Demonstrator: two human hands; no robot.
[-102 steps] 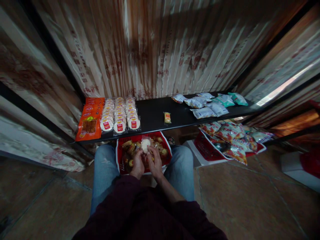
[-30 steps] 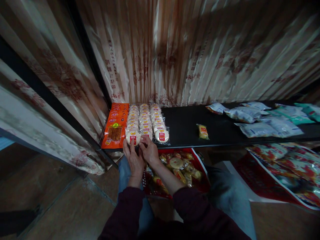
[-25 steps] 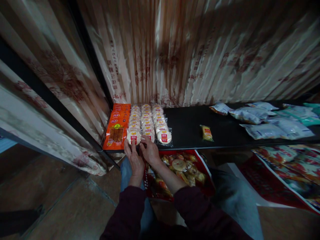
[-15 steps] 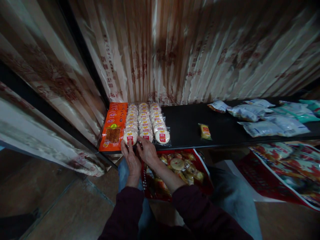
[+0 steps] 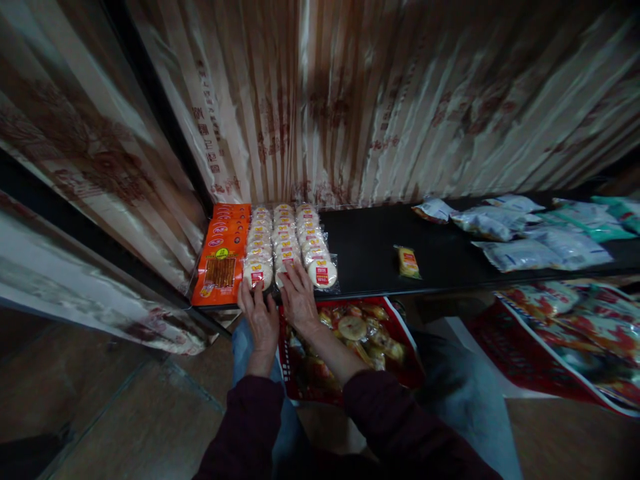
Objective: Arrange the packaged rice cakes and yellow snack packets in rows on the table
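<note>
Three rows of round white rice crackers in clear wrappers lie overlapping on a black shelf (image 5: 360,257). My left hand (image 5: 260,317) rests its fingertips on the front edge of the left row of rice crackers (image 5: 259,270). Over the front of the middle row (image 5: 285,237) lies my right hand (image 5: 299,300), fingers outstretched and covering part of the front cracker. The right row (image 5: 323,270) is untouched beside it. Left of the rows are overlapping orange snack packets (image 5: 220,257), the front one with a window showing brown sticks.
A small yellow packet (image 5: 408,262) lies alone mid-shelf. Several white and teal packets (image 5: 545,247) are at the right. Below the shelf stand a red bag of wrapped snacks (image 5: 353,327) and another red bag (image 5: 565,333). A patterned curtain (image 5: 370,100) hangs behind.
My right hand has shifted from between the left and middle rows onto the front of the middle row. My left hand stays at the left row. The view has moved slightly.
</note>
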